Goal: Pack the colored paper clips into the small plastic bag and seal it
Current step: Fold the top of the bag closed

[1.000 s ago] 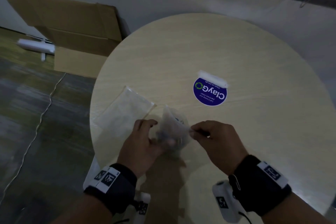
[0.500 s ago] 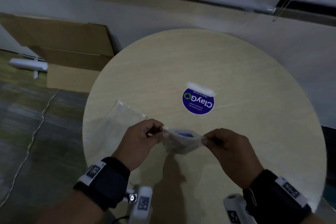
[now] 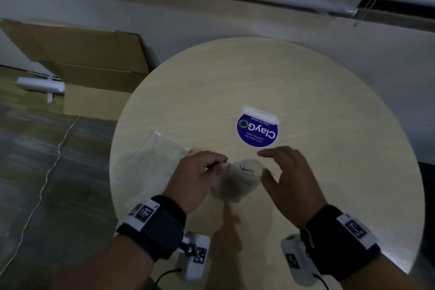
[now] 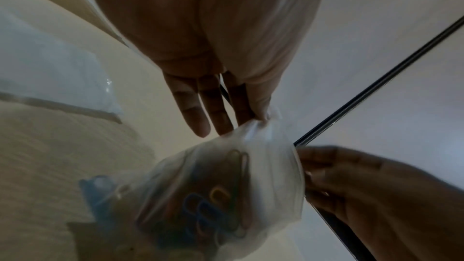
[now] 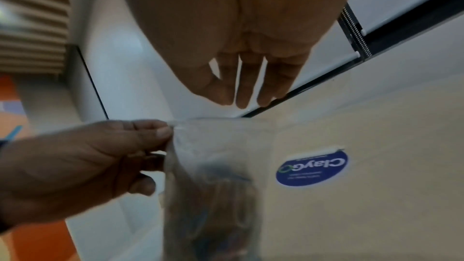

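Bag hangs over the table between both hands, head view. Left hand pinches its top-left corner, fingers curled; right hand is spread, fingers relaxed, just right of the bag – gripping nothing. Sticker lies beyond the hands; a flat empty bag lies left of them.

Left wrist view: thumb & forefinger nip the bag's top corner, other fingers straight; clips – blue, yellow – sit low inside.

Right wrist view: fingers extended above the bag's top edge, apart from it; left hand holds the corner.
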A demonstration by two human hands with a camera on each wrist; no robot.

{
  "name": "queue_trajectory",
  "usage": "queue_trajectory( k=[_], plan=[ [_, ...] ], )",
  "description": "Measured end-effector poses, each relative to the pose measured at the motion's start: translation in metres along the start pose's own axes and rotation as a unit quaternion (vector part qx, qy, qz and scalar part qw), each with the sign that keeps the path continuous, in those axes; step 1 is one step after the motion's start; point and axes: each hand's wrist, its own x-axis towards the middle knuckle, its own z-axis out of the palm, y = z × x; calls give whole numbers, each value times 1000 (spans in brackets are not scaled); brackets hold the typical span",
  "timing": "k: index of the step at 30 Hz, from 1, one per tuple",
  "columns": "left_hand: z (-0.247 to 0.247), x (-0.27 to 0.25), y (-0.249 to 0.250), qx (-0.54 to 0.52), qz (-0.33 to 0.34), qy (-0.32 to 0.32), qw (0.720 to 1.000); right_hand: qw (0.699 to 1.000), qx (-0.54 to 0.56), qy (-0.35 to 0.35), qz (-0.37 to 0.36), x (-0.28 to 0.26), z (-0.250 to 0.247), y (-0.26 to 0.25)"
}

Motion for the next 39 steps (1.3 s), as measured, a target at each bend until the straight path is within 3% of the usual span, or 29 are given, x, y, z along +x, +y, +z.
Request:
queue_trajectory(
  k=[5, 12, 16, 24, 28, 35, 37, 39],
  plan=[
    [3, 3, 4, 61, 48, -21, 997, 995, 89, -32, -29, 11, 12, -15],
    [0, 4, 5, 95, 72, -41, 992, 993, 109, -41, -15, 14, 21, -13],
    [2, 2, 4, 89, 74, -22, 993, 993, 103, -51, -21, 14, 20, -12],
    [-2, -1, -4, 20, 1, -1, 1000, 996, 81, -49, 0, -4, 18, 16],
    [-4, -1, -6, -4, -38, -1, 999, 993, 96, -59, 39, -14, 17, 26],
    [-3, -4, -6, -62, -85, 5, 994, 979, 147, -16, 137, -23, 28, 38],
    [-1, -4, -6, -76, -100, 5, 992, 958, 236, -45, 159, -23, 33, 35],
    [-1, -4, -5, -89, -110, 0, 990, 950, 265, -97, 135, -22, 39, 28]
  ],
)
